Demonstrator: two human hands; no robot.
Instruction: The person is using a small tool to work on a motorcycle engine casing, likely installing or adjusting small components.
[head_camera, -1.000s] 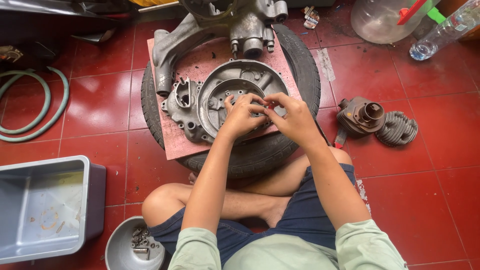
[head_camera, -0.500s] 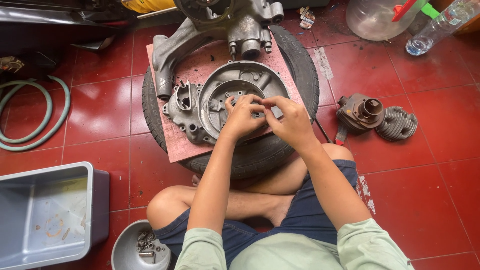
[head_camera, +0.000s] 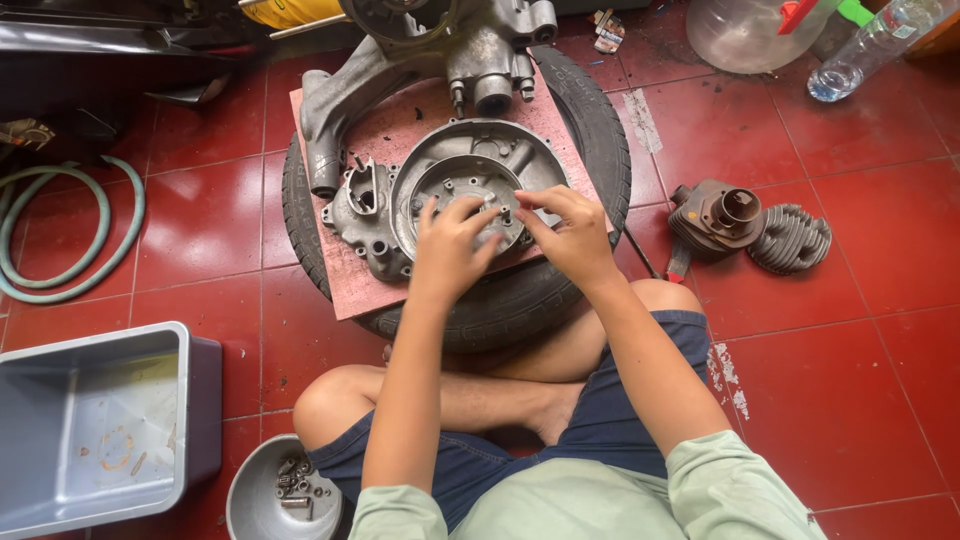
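While both hands (head_camera: 510, 235) pinch at its centre, engine casing (head_camera: 440, 190) lies flat, open face upward.

A grey plastic tub (head_camera: 95, 425) sits at lower left on the red tiled floor (head_camera: 850, 340). Just beside it, a round metal bowl (head_camera: 250, 510) contains loose bolts and small hardware. A green hose (head_camera: 70, 235) lies coiled at left. At right, a finned engine cylinder (head_camera: 715, 215) rests touching a finned cylinder head (head_camera: 792, 238). A clear plastic jug (head_camera: 745, 32) and a clear plastic bottle (head_camera: 865, 50) stand at upper right.
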